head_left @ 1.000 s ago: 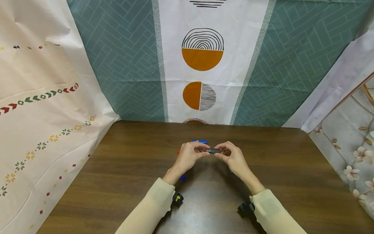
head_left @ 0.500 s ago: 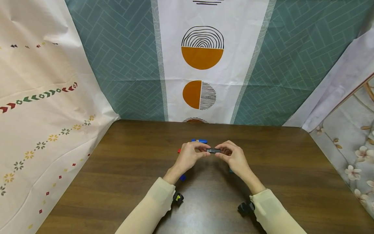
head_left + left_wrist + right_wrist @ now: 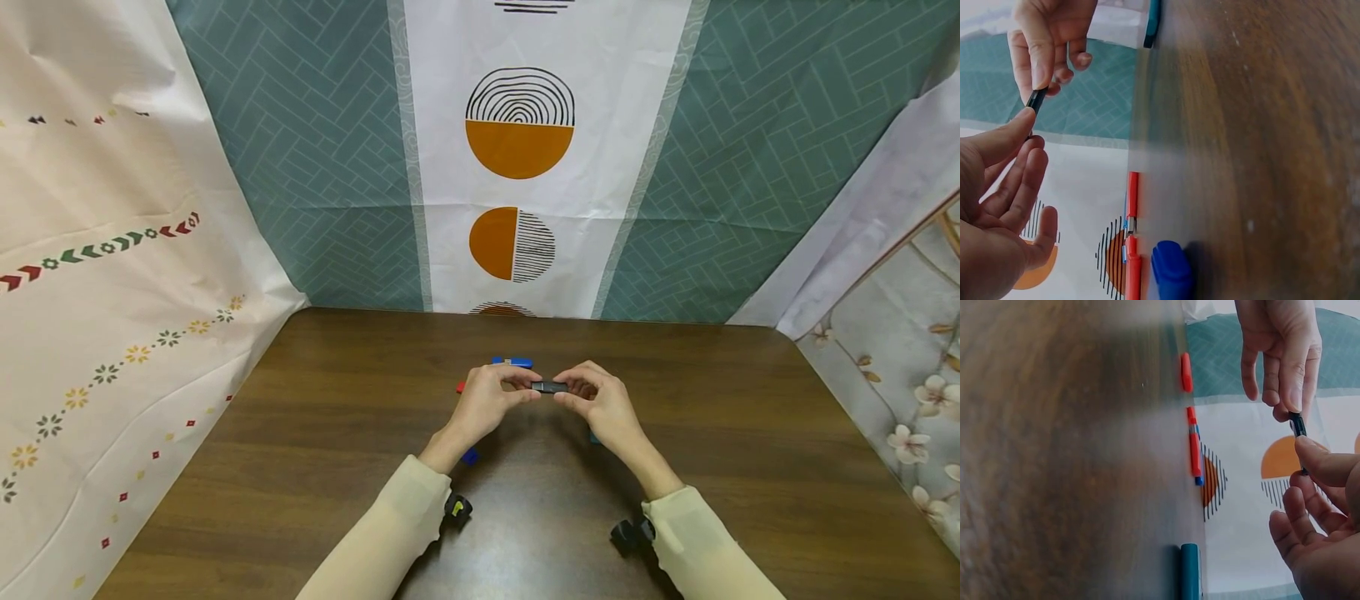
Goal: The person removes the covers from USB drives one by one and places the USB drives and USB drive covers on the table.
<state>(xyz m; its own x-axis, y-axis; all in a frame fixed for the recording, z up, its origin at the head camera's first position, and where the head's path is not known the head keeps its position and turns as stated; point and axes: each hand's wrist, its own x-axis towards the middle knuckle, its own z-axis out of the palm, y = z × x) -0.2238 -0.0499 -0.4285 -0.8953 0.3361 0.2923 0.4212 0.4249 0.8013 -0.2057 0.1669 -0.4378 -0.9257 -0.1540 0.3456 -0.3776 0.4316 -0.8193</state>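
Above the wooden table, both hands pinch a small black stick that looks like a USB flash drive [image 3: 550,387], one hand at each end. My left hand [image 3: 485,398] has thumb and forefinger on its left end. The right hand [image 3: 598,398] grips the other end the same way. In the left wrist view the flash drive [image 3: 1036,100] is a thin dark bar between the two sets of fingertips, which cover its ends. From the right wrist, the drive [image 3: 1298,425] shows a lighter glint near the left hand's fingertips; the other fingers of both hands are loosely bent.
On the table [image 3: 337,417] behind the hands lies a blue flash drive [image 3: 517,363] with a metal part. Red pieces [image 3: 1133,269] lie nearby, partly hidden by the left hand in the head view. A dark blue piece [image 3: 470,456] and a teal piece [image 3: 1190,572] lie nearer.
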